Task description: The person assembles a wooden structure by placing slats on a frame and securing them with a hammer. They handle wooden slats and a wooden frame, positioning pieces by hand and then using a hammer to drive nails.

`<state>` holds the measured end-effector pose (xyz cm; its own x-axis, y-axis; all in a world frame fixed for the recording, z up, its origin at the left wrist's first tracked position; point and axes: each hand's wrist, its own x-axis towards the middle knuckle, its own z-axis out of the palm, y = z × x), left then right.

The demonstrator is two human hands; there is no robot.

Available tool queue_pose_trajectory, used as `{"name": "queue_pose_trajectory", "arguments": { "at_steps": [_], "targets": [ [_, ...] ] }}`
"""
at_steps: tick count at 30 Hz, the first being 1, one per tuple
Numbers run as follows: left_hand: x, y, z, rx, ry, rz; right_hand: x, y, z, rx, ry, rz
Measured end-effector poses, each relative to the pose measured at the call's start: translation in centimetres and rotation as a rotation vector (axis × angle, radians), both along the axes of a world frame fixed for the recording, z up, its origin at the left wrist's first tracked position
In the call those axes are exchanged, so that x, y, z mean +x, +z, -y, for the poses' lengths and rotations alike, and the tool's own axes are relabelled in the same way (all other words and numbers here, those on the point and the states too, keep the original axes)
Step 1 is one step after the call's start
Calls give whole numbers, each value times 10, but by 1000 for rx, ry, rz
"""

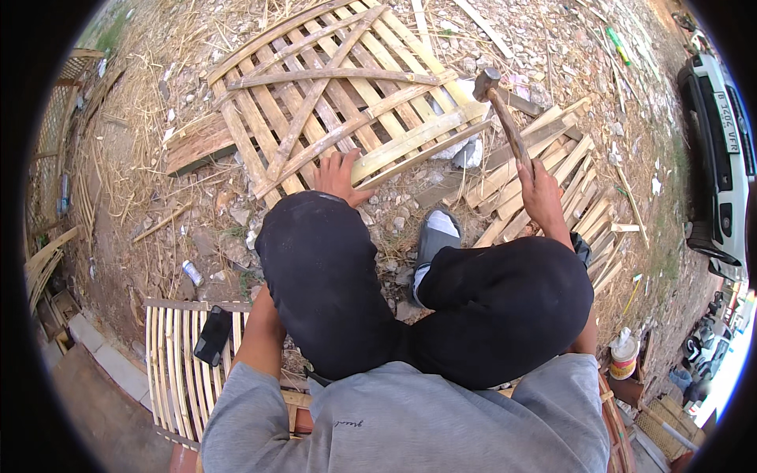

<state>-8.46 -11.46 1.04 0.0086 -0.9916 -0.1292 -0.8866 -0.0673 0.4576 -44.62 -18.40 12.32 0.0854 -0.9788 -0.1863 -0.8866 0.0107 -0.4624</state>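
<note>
The person's bent knees [315,252] come nearest, and just beyond them the left hand [339,175] meets the near edge of the slatted panel [331,73], its fingers spread and pointing forward; whether that grip closes around the wood I cannot tell. The right hand [540,189], raised beyond the right knee, has its grip wrapped around the low end of the hammer [512,130]. From there the handle slants forward and a little left, the head showing just beside the panel's right corner. The panel lies ahead on the stony ground [173,229], left of the right grip, the left hand nearer; its pale border slat [418,140] runs from that hand forward and rightward.
</note>
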Motion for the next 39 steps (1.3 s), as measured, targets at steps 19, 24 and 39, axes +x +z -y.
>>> {"name": "queue_pose_trajectory", "arguments": {
  "at_steps": [19,24,39],
  "targets": [
    [10,-10,-10,-39,14,-24,40,6,3,18,35,-27],
    [8,-10,-2,-33,16,-12,50,54,-2,-77,-61,17],
    [10,-10,-2,-53,13,-18,64,-29,-59,51,202,-33]
  ]
}}
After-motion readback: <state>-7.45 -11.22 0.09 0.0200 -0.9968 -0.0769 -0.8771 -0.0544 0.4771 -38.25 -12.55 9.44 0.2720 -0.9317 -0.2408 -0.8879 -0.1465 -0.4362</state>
